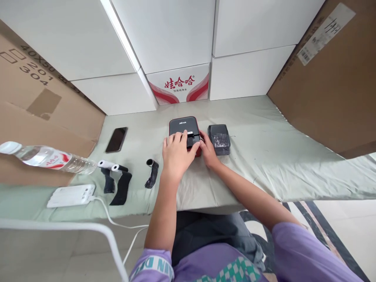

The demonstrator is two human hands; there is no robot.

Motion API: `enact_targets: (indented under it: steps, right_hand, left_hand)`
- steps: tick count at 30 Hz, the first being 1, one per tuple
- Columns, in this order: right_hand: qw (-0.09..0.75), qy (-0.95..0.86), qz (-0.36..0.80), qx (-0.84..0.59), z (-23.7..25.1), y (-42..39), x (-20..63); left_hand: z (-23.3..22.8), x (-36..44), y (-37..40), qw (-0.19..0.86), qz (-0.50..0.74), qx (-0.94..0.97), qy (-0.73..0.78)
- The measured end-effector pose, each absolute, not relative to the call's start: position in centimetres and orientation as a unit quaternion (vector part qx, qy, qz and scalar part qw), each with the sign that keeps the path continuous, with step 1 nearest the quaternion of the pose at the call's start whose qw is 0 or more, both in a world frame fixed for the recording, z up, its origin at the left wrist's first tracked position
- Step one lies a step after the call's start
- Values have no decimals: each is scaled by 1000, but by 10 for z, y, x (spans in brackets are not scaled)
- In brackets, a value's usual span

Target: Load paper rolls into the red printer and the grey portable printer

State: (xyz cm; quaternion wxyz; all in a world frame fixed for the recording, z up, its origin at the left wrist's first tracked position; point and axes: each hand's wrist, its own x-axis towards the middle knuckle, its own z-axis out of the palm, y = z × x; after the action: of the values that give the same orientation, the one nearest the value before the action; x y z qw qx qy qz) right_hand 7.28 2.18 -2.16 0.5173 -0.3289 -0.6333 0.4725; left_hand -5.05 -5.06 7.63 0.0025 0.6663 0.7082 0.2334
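A small black-and-red thermal printer [184, 124] with rounded corners lies on the cloth-covered table in front of me. My left hand [178, 154] is spread over its near part, fingers on the top and thumb at the right front corner. At the right side, my right hand [208, 150] grips the printer's edge, its fingertips partly hidden behind it. The two thumbs are close together. Just right of my right hand sits a black box-shaped item [219, 140] with a worn pale label. The printer's near face is mostly covered by my hands.
Left of the hands are a curled black strip [151, 174], two small paper rolls [117, 167] with dark tails, a phone [116, 140], a water bottle [55, 157] and a white power bank [70, 195] with cable. White boxes [179, 35] and cartons [331, 86] enclose the table.
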Motion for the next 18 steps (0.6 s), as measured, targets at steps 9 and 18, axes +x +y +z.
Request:
enact_targets:
  steps: [9,18]
  right_hand:
    - [515,-633,462,-346,-21,21,73]
    - [521,-629,456,-353,-24,23,69]
  left_hand:
    - [61,-47,-48,0,272,655,705]
    - [67,-56,-38,-27,248,673,696]
